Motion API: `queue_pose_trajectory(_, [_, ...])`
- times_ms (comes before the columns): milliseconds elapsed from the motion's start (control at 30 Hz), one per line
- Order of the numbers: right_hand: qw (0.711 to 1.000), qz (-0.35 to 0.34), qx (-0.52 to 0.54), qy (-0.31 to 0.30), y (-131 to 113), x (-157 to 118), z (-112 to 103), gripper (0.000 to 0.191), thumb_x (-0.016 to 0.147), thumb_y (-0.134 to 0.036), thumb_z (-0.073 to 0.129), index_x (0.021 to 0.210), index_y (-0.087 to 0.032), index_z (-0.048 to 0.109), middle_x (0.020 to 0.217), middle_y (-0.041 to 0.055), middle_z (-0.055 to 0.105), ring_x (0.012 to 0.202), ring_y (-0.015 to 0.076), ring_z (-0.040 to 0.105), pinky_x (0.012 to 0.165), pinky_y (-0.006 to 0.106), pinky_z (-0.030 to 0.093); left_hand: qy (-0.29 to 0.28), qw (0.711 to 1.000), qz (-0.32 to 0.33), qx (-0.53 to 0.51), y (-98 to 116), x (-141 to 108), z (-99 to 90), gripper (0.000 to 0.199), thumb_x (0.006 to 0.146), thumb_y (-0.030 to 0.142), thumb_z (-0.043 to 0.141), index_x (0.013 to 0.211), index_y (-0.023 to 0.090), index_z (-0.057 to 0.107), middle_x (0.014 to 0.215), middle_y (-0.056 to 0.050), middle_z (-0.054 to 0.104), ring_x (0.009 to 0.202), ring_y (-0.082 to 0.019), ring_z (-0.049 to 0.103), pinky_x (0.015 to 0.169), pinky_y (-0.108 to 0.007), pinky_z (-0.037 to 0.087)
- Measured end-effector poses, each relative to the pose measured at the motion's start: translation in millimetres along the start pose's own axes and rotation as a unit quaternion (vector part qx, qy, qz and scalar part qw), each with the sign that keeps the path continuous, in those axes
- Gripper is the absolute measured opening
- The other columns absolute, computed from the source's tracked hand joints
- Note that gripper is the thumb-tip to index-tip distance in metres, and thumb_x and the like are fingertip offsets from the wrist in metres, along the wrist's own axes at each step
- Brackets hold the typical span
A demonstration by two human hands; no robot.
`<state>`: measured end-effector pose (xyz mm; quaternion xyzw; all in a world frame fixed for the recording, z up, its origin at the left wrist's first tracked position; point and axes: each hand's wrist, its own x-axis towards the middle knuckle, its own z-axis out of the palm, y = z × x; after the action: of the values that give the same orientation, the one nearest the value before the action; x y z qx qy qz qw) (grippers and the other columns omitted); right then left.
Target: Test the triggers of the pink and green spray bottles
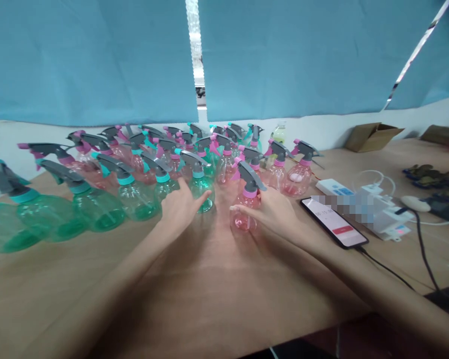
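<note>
- Nearest the camera, the left forearm (115, 274) and right forearm (359, 274) reach across the brown tabletop (217, 304) towards the bottles.
- The right hand (275, 207) looks closed around a pink spray bottle (244, 223): thumb across its front, palm at its right side, other fingers mostly hidden behind. The bottle stands upright, in front of the massed bottles.
- The left hand (176, 207) has thumb and forefinger spread, the thumb crossing before a green spray bottle (200, 183); whether it grips or merely touches, I cannot tell.
- Left of that hand runs a row of green bottles (137, 200), close enough that a sideways knock from the knuckles could pass along it.
- Beyond the right hand stand more pink bottles (298, 178); the held bottle's trigger head could catch on its neighbours if swung that way.
- Right of the right wrist lies a phone (335, 223) with a black cable (387, 269); a wide elbow could snag the cable and drag the phone.
</note>
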<state>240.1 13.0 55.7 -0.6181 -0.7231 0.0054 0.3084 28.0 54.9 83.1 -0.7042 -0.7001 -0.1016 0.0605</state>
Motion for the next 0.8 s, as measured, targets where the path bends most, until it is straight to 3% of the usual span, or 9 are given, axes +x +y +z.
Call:
queue_pose_trajectory(100, [1.000,-0.017,-0.002,0.006,2,-4,-3,0.057,0.072,-0.071,0.053,0.098,-0.020,0.059,0.074,0.0056,0.064,0.070,0.0243,0.061,0.050,0.029,0.037,0.022,0.999,0.021,-0.012,1,-20,-0.4,0.073,0.088,0.064,0.040,0.133,0.006,0.034,0.071,-0.011,0.067,0.077,-0.036,0.067,0.065,-0.038,0.047])
queue_pose_trajectory(167, [0.999,-0.040,0.013,-0.005,3,-8,-7,0.051,0.073,-0.068,0.055,0.092,-0.021,0.059,0.083,0.0071,0.066,0.076,0.0254,0.062,0.055,0.032,0.042,-0.002,0.995,0.068,-0.072,3,-36,5.4,0.066,0.087,0.064,0.043,0.129,0.013,0.040,0.074,-0.007,0.067,0.076,-0.031,0.066,0.067,-0.037,0.048])
queue_pose_trajectory(267, [0.996,-0.065,0.050,-0.031,4,-14,-13,0.044,0.074,-0.062,0.059,0.095,-0.023,0.061,0.087,0.0063,0.066,0.081,0.0254,0.062,0.065,0.036,0.047,-0.028,0.963,0.191,-0.190,10,-54,22.6,0.069,0.079,0.066,0.054,0.127,0.017,0.044,0.112,-0.012,0.061,0.103,-0.031,0.059,0.081,-0.041,0.047])
queue_pose_trajectory(400, [0.990,-0.072,0.106,-0.053,3,-19,-23,0.044,0.072,-0.055,0.065,0.103,-0.025,0.060,0.088,0.0048,0.065,0.086,0.0255,0.061,0.074,0.040,0.049,-0.083,0.910,0.258,-0.313,25,-65,45.7,0.096,0.072,0.057,0.068,0.145,0.019,0.019,0.143,-0.018,0.036,0.130,-0.034,0.038,0.098,-0.049,0.040])
queue_pose_trajectory(533, [0.968,-0.074,0.231,-0.062,3,-16,-31,0.045,0.072,-0.049,0.069,0.106,-0.024,0.055,0.098,0.0044,0.061,0.090,0.0215,0.059,0.076,0.036,0.049,-0.097,0.871,0.283,-0.390,39,-67,58.5,0.090,0.074,0.043,0.073,0.144,0.021,0.022,0.142,-0.016,0.039,0.129,-0.032,0.040,0.100,-0.051,0.039])
queue_pose_trajectory(633, [0.946,-0.059,0.315,-0.052,4,-10,-31,0.052,0.071,-0.046,0.070,0.114,-0.025,0.049,0.096,0.0023,0.059,0.081,0.0177,0.059,0.068,0.031,0.050,-0.112,0.851,0.290,-0.422,46,-69,64.3,0.082,0.074,0.040,0.074,0.140,0.021,0.029,0.135,-0.014,0.048,0.123,-0.031,0.048,0.098,-0.049,0.042])
queue_pose_trajectory(800, [0.956,-0.050,0.289,-0.026,4,-12,-25,0.040,0.074,-0.041,0.064,0.108,-0.025,0.052,0.080,-0.0017,0.059,0.059,0.0129,0.054,0.054,0.027,0.048,-0.126,0.842,0.315,-0.419,49,-73,68.7,0.076,0.074,0.039,0.073,0.136,0.020,0.035,0.134,-0.015,0.049,0.122,-0.031,0.049,0.097,-0.051,0.042])
